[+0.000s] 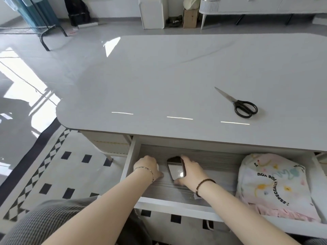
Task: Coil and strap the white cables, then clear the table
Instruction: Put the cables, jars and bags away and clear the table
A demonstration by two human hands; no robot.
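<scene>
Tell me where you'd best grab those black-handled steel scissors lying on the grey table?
The black-handled steel scissors lie flat and closed on the grey table, pointed blades aimed far left, black handle loops nearest the person. Grip the loops, coming from the near right.

Scissors (236,102) on table (159,76), phone (175,168) in drawer (131,154) below, bag (272,184) to its right

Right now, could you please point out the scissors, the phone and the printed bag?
scissors (236,102): head view, on the pivot.
phone (175,169): head view, on the dark screen.
printed bag (270,184): head view, on its patterned front.
</scene>
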